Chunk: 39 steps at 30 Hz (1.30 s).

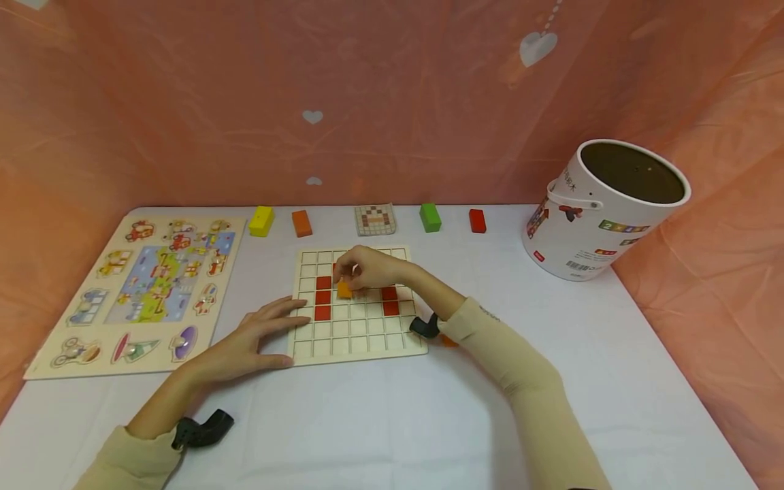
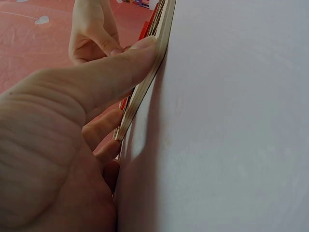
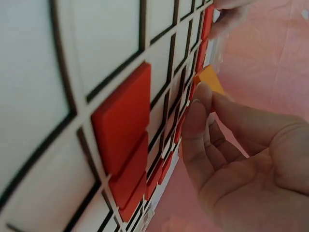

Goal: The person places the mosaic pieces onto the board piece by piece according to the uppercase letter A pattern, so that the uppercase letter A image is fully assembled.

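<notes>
A wooden grid board [image 1: 358, 344] lies flat on the white table. Red square tiles [image 1: 322, 297] form a column on its left part, and more red tiles [image 1: 390, 301] sit to the right. Above the grid, my right hand [image 1: 375, 267] pinches an orange tile [image 1: 344, 290] between thumb and fingers; in the right wrist view that orange tile [image 3: 210, 79] sticks out tilted past the fingertips. My left hand [image 1: 248, 344] rests at the board's left edge with fingers extended, its thumb on the near corner. Part of the grid is hidden behind my right hand.
Along the back stand a yellow block [image 1: 260, 221], an orange block [image 1: 301, 223], a pattern card [image 1: 376, 220], a green block [image 1: 430, 217] and a red block [image 1: 477, 220]. A picture puzzle [image 1: 223, 292] lies left, a white bucket [image 1: 588, 238] stands right. Another orange piece [image 1: 449, 341] shows beneath my right wrist.
</notes>
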Tool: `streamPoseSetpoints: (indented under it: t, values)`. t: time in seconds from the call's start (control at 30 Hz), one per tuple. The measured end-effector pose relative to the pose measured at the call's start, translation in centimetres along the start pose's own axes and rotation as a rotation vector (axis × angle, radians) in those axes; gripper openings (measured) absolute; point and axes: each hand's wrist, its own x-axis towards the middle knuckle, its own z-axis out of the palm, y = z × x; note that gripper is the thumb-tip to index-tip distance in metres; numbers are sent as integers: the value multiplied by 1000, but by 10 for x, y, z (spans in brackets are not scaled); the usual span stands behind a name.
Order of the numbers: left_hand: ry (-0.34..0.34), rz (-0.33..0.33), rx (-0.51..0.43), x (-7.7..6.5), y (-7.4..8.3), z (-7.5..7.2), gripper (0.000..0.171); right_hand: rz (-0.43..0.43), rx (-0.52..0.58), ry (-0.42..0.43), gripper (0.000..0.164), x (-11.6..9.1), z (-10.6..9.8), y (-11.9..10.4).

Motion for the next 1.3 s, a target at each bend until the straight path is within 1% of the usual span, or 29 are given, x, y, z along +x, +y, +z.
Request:
streamPoseSetpoints:
  t: [0.13, 0.27, 0.47, 0.57, 0.67, 0.8, 0.87, 0.93, 1.13, 1.2, 1.3]
  values:
    - [3, 7, -1, -1, -1, -1, 66, 24, -25, 1, 17, 4, 5, -2]
    - [-2, 1, -3, -1, -1, -1, 66, 37, -59, 2, 14, 6, 8, -1]
    - [-3, -6, -5, 0, -1, -2, 66, 58, -69, 31, 14, 5, 10, -1]
    - [-5, -10, -10, 0, -1, -1, 66, 44, -79, 51, 14, 1, 10, -2]
    - [-13, -15, -11, 0, -1, -1, 66, 11, -90, 91, 16, -7, 10, -2]
    - [-13, -12, -1, 0, -1, -1, 66, -30, -58, 158, 19, -27, 9, -1]
    - [-14, -9, 5, 0, -1, -1, 66, -37, -36, 183, 19, -40, 8, 0]
    - [-10, -5, 11, 0, -1, -2, 66, -30, -40, 207, 20, -55, 7, 1]
    - [-4, -14, 4, -1, 1, -1, 66, 36, -66, 261, 27, -102, 4, 14]
    - [-6, -14, -2, 0, 1, -1, 66, 69, -60, 252, 29, -120, 3, 19]
    - [-5, -10, 1, 0, 1, -1, 66, 128, -62, 206, 28, -145, -2, 27]
